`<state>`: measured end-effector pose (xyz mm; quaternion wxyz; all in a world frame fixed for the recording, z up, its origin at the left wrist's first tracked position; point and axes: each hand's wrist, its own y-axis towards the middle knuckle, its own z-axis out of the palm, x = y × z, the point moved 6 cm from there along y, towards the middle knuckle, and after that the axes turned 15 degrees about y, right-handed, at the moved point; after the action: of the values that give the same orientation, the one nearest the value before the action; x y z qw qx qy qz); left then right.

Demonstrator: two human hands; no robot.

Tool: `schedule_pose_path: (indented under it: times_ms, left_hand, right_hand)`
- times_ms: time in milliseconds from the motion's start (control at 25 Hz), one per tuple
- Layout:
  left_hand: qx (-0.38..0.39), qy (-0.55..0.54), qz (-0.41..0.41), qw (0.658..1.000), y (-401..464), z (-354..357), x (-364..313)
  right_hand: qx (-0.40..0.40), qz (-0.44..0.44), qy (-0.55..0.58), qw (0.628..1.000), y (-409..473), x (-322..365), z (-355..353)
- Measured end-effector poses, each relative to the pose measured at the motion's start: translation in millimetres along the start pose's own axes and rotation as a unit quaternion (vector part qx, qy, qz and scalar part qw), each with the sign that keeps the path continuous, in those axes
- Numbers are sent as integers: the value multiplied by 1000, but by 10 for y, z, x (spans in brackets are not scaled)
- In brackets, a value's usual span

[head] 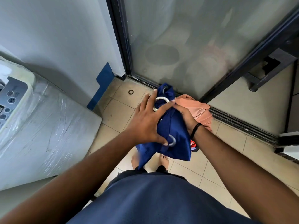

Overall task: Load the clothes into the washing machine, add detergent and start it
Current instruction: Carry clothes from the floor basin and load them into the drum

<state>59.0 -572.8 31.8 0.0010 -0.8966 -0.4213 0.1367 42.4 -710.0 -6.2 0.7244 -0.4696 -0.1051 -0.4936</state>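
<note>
Soft navy eyelet curtain bundle (173,126) w/ peach cloth (198,109): light, floppy; L hand (145,122) spread flat on it, R hand (184,113) gripping bundle. Grab bunched fabric, not rings.

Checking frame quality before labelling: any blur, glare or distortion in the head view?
Head view: wide-angle bending curves the door frame; soft daylight, with glare streaks on the plastic-wrapped washing machine; the frosted glass blurs what is behind it; slight motion blur at the left hand thumb; the blue cloth is sharp.
</note>
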Motion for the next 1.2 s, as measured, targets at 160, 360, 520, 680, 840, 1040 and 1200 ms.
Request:
schedule_pose_path:
  times_ms: [160, 360, 520, 680, 840, 1040, 1200]
  left_hand:
    - [-82, -73, -44, 993, -3, -81, 49]
    - [-55, -334, -230, 912, -66, 145, 474]
    - [-29, -562, -361, 743, -92, 429, 650]
    - [15, -657, -369, 657, -74, 435, 580]
    - [59, -671, -361, 645, -100, 472, 495]
    - [85, -554, -324, 762, -46, 533, 523]
    - [-31, -414, -310, 855, 35, 338, 546]
  right_hand:
    - [-24, -78, -90, 993, 26, 242, 8]
    - [-8, -39, -436, 899, 231, 184, -85]
    - [-3, -341, -406, 848, -40, 434, 288]
    - [90, -351, -618, 698, -90, 73, 297]
    - [75, -295, -597, 743, -24, -44, 161]
    - [-31, -244, -352, 903, 76, 140, -136]
    - [-150, -157, -138, 966, 207, 171, -451]
